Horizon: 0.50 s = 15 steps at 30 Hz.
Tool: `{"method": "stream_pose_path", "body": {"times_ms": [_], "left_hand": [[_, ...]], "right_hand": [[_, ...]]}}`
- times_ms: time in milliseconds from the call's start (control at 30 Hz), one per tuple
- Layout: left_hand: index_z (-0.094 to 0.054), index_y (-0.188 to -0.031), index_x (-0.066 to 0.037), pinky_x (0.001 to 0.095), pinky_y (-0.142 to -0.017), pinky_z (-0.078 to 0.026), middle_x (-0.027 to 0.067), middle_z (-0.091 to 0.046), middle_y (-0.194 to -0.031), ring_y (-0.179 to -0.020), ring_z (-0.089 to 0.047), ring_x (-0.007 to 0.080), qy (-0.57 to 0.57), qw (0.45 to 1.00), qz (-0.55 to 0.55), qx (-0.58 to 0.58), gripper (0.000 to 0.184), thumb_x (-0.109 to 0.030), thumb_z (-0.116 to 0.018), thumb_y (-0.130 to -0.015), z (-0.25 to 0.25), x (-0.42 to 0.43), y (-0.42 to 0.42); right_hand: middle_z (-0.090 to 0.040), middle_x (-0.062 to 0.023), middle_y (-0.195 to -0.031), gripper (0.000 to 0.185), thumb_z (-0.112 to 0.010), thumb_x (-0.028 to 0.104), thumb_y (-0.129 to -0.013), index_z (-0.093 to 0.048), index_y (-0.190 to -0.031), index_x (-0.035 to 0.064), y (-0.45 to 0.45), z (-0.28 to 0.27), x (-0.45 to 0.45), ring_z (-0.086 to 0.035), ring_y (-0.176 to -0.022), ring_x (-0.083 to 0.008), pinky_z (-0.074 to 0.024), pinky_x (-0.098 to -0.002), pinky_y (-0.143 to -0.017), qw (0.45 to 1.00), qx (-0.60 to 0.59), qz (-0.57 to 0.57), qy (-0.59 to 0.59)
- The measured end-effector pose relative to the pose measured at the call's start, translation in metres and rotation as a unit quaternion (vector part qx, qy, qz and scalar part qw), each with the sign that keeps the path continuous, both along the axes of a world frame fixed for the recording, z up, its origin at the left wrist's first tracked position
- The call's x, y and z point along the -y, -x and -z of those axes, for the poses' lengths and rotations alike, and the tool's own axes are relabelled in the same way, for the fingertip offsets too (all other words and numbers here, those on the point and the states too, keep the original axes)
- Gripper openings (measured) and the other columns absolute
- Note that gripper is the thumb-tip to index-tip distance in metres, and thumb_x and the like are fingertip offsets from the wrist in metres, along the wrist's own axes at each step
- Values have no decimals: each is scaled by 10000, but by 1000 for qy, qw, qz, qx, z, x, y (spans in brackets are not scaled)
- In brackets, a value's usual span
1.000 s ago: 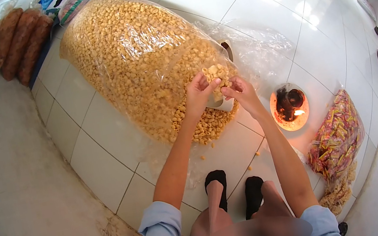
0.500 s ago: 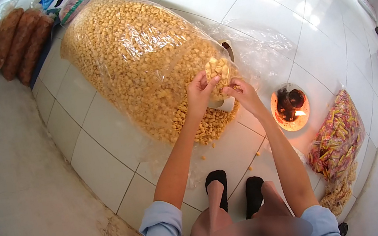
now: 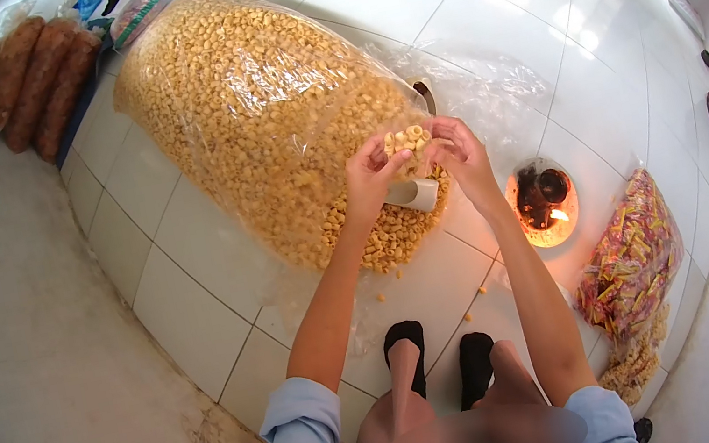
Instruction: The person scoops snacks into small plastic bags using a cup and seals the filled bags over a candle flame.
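While the left hand (image 3: 372, 179) grips a small clear bag (image 3: 408, 142) of pale yellow, ring-like pieces between thumb and fingers, the right hand (image 3: 462, 155) bends its fingers around the bag's other side; whether they pinch it cannot be told. The small bag is upright between the two hands, above a white scoop (image 3: 415, 195) that lies tilted among loose pieces (image 3: 385, 242) at the mouth of a large clear sack (image 3: 257, 96). More of the same pieces fill the sack, which lies on the white tiled floor (image 3: 195, 287). A few have strayed near the person's dark-socked feet (image 3: 406, 345). Crumpled clear plastic (image 3: 501, 86) spreads beyond the right hand. Nearer the person on that side, a small flame burns on a round dish (image 3: 570, 226), and farther right sits a bag of red and yellow packets (image 3: 631, 258). Long bags of brown contents (image 3: 45, 81) rest at the far left.
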<state>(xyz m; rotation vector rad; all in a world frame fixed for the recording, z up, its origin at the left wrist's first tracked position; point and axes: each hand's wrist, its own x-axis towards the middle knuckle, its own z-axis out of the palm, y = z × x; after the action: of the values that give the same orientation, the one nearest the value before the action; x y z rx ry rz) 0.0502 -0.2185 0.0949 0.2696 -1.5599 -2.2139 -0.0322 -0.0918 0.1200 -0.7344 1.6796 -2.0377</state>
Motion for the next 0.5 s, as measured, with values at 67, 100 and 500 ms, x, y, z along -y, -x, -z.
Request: {"method": "stream_pose_path", "body": {"times_ms": [67,100,500], "left_hand": [[-502,-1095,24,200,-755,-440,47,-588,-975,-869,-550,84,11,1000,6,12,321,2,-594,-789,8,-1,-1],[-500,-1102,20,201,-758,-441,46,-588,-979,-868,-551,87,24,999,12,23,327,0,-593,-790,4,-3,-2],[-594,-870,9,209,-715,-435,35,-620,-844,-787,-557,79,-7,990,-111,81,127,-105,-596,-815,-9,-11,3]], "right_hand": [[-579,-36,-940,242,-643,127,-769,-559,-971,25,-2,-8,3,-523,-889,-106,-414,-237,-760,1000,10,25,0],[-579,-36,-940,242,-643,127,-769,-559,-971,25,-1,-2,3,-523,-889,-106,-414,-237,-760,1000,10,25,-1],[-573,-10,-831,118,-630,77,-774,-570,-856,16,-9,5,9,-533,-758,-82,-419,-209,-699,996,44,80,7]]}}
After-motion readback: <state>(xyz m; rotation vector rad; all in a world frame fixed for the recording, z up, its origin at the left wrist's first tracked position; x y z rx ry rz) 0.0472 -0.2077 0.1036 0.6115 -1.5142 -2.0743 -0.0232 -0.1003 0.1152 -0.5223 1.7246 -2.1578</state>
